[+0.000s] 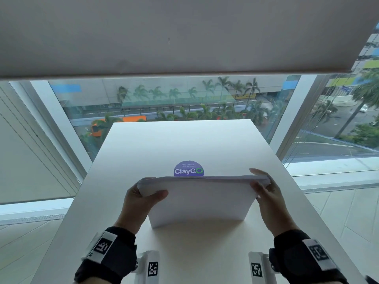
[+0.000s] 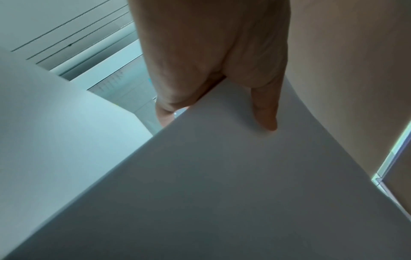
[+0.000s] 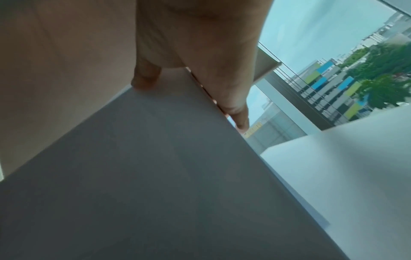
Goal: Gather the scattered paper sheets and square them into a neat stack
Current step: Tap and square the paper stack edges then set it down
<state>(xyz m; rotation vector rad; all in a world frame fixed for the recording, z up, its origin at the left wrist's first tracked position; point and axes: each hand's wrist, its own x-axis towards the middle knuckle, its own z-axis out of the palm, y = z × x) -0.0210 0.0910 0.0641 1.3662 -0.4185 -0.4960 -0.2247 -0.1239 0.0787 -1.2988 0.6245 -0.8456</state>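
A stack of white paper sheets (image 1: 201, 199) stands upright on its lower edge on the white table (image 1: 184, 140), bowed slightly toward me. My left hand (image 1: 141, 199) grips its upper left corner, thumb on the near face and fingers behind. My right hand (image 1: 266, 193) grips the upper right corner the same way. In the left wrist view the thumb (image 2: 264, 112) lies on the paper sheets (image 2: 222, 184). The right wrist view shows a thumb (image 3: 144, 77) on the paper sheets (image 3: 144, 176) and the fingers (image 3: 233, 105) along the side edge.
A round purple ClayGO sticker (image 1: 188, 169) lies on the table just behind the stack. The table is narrow, with floor on both sides and a large window (image 1: 164, 103) past its far edge. A roller blind (image 1: 164, 33) hangs above.
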